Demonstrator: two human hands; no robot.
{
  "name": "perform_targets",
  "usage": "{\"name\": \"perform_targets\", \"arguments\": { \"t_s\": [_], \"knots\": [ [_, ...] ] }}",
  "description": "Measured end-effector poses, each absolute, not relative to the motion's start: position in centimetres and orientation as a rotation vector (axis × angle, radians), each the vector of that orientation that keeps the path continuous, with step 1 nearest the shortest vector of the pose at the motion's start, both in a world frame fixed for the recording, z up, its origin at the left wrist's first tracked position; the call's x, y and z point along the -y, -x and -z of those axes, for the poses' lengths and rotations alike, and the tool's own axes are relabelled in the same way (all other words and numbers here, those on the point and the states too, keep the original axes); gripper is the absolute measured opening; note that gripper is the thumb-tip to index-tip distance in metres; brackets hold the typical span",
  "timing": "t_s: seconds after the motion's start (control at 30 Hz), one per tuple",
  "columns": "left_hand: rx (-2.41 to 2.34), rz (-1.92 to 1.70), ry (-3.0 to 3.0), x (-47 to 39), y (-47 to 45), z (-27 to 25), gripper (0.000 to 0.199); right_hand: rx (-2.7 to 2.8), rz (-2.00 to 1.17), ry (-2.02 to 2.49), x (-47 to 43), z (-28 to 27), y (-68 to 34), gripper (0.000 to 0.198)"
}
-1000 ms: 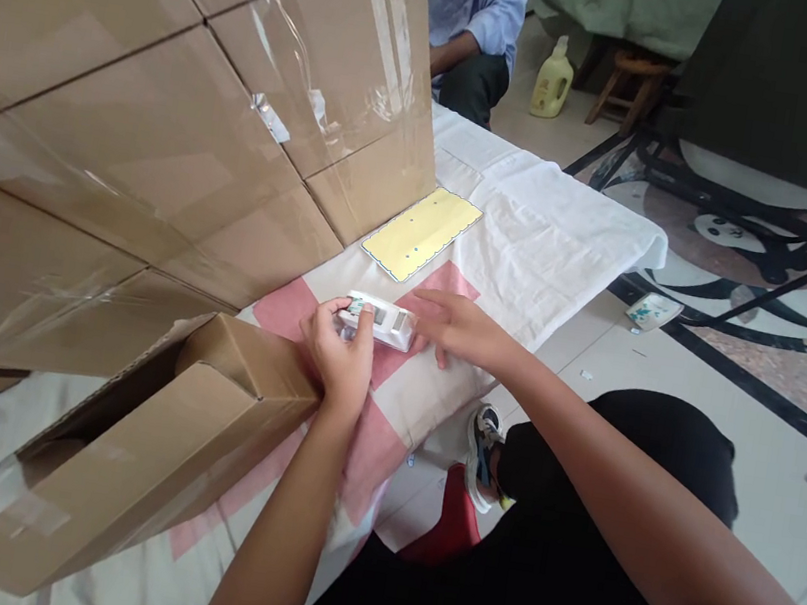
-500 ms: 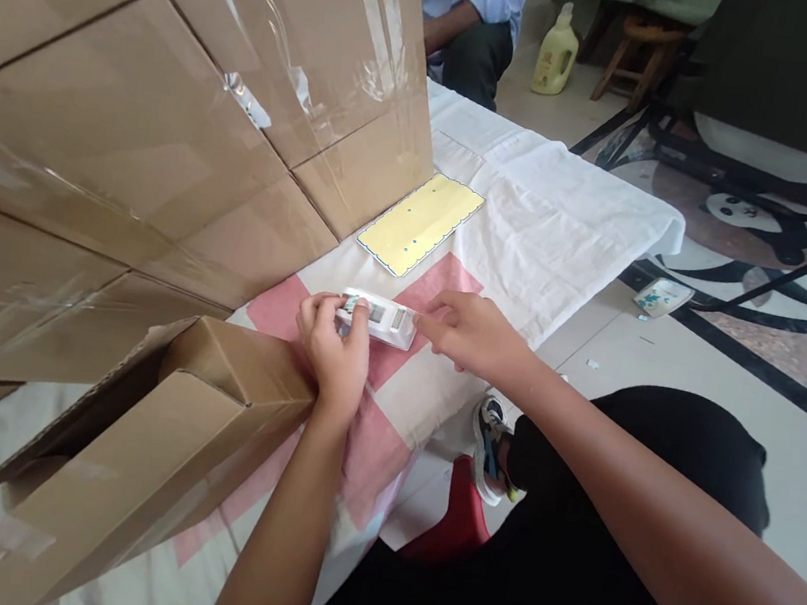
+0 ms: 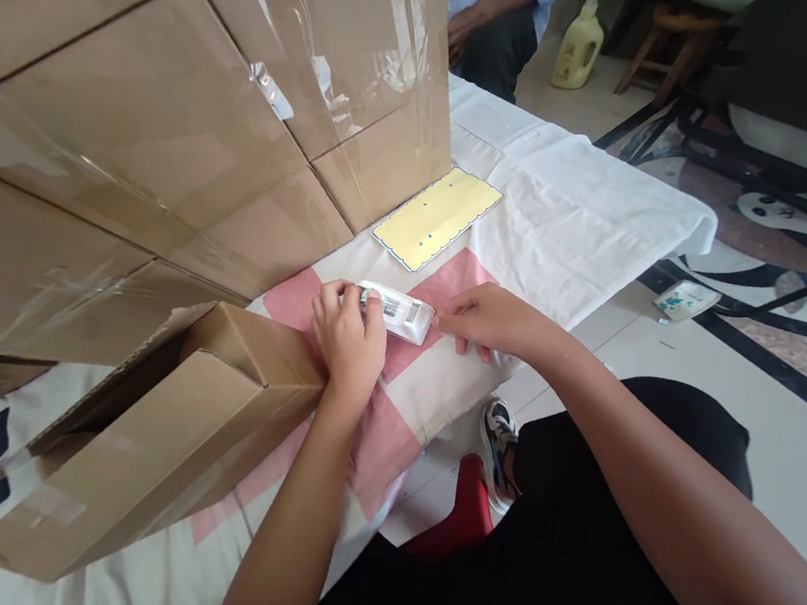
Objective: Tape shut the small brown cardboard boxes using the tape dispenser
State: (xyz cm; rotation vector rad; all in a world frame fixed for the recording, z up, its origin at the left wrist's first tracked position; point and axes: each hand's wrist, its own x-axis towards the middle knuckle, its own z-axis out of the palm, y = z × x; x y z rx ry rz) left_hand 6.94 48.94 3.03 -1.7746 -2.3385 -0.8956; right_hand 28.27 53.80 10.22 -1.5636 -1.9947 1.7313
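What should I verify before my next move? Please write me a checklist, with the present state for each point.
1. Left grip holds the white item: ok, thumb and fingers are at its near-left end.
2. Right grip touches the item's other end: cannot tell, fingertips are right beside it.
3. Yellow sheet is apart from both hands: ok, it lies beyond them, against the stacked cartons.
4. Open box is apart from the left wrist: cannot tell, they overlap in this view.
5. Floor is free of litter: not ok, a white piece with teal print lies there.
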Motion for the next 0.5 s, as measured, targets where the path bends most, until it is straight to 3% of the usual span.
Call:
{"name": "perform_targets", "arguments": {
  "t_s": [0.27, 0.5],
  "knots": [
    [2.356, 0.96, 1.807, -49.2, -6.9, -3.0, 0.026, 2.022, -1.835, 1.425, -55.5, -8.8, -28.1, 0.013],
    [2.405, 1.016, 1.816, -49.3, -6.8, -3.0, 0.025, 1.944, -1.893, 1.375, -54.8, -8.3, -29.5, 0.016]
  ]
}}
